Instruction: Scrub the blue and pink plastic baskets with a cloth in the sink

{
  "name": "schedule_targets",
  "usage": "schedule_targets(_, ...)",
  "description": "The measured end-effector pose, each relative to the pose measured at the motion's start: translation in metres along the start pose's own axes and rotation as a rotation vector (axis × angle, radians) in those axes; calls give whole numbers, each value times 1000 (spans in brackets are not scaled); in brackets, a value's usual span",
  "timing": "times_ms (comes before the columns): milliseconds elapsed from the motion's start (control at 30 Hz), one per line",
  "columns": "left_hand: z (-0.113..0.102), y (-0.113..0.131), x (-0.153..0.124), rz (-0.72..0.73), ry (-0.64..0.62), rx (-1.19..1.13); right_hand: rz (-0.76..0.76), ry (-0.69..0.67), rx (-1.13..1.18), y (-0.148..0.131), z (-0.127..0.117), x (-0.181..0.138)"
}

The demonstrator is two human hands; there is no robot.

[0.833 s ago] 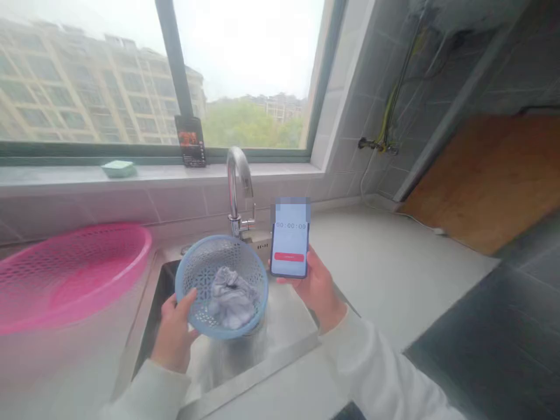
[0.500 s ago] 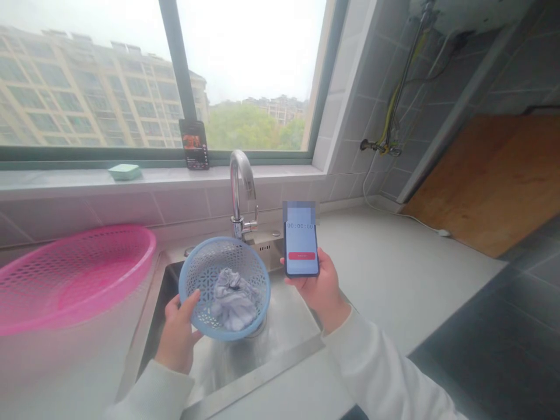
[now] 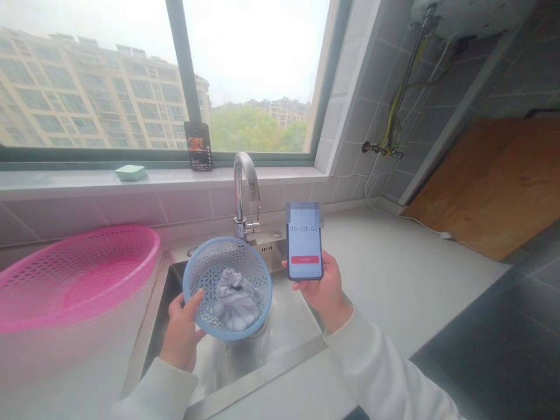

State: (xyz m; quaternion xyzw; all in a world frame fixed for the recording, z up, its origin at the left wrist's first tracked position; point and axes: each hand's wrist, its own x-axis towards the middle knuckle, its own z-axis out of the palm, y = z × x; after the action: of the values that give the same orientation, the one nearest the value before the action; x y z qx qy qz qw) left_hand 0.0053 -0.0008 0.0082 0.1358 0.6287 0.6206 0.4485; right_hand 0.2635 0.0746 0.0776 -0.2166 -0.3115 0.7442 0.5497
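Left hand (image 3: 180,335) grips basket (image 3: 209,279), cloth (image 3: 238,300) inside | right hand (image 3: 327,291) grasps phone (image 3: 305,248) | good handling: basket steady over sink (image 3: 291,321), phone clear of faucet (image 3: 238,195)

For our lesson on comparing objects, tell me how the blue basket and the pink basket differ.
Colour: the blue basket is pale blue; the pink basket is bright pink.
Size: the pink basket looks wider than the blue basket.
Handling: the left hand grips the blue basket over the sink; no hand touches the pink basket, left of the sink.
Shared: both have walls pierced with holes.
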Motion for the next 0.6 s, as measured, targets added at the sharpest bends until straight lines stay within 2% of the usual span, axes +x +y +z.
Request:
schedule_targets(167,-1,0,0,-4,0,4,10,-2,27,-3,0,3)
schedule_targets(433,1,2,-2,4,14,7,-148,-12,-95,-1,-5,0)
schedule_targets(600,3,3,-3,-17,0,10,-125,31,-93,-11,3,6)
